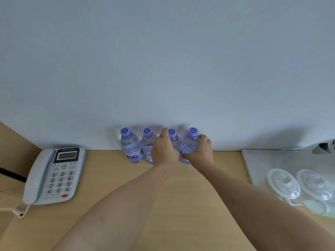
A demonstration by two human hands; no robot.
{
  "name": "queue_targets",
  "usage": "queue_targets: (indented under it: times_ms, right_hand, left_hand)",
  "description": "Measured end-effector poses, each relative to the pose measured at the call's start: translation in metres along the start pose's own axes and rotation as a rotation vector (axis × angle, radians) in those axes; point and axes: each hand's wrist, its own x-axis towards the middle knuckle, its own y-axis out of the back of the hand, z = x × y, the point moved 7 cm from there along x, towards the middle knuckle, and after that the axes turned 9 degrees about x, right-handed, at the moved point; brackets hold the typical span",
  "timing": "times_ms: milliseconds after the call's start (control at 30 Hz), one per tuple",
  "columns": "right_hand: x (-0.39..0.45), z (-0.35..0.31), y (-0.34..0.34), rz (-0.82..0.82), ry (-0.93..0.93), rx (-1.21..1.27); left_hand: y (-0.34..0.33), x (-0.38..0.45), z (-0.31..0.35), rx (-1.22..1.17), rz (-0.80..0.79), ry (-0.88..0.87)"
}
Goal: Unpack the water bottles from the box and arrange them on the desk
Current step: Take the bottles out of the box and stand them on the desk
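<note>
Several clear water bottles with purple caps stand upright in a row against the white wall at the back of the wooden desk (112,178). The leftmost bottle (130,145) and the second bottle (147,144) stand free. My left hand (165,151) grips the third bottle (173,136), hiding most of its body. My right hand (202,151) grips the rightmost bottle (190,142) from its right side. The box is out of view.
A grey desk telephone (54,174) lies at the left. A white tray (257,160) at the right holds two upturned glasses (299,183). Part of a white appliance (324,147) shows at the far right edge.
</note>
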Motion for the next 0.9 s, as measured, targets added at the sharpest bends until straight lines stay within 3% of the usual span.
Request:
queue_targets:
  times_ms: [233,567,900]
  right_hand:
    - [-0.026,-0.022,0.018,0.041,0.022,-0.107]
    - [-0.108,-0.055,0.081,0.189,0.105,-0.328]
    - [-0.252,0.011,0.167,0.396,-0.139,-0.439]
  left_hand:
    - [0.036,-0.006,0.014,-0.023,0.079,-0.148]
    - [0.083,-0.043,0.039,0.053,-0.015,-0.439]
    - [0.049,-0.159,0.116,0.034,-0.181,-0.736]
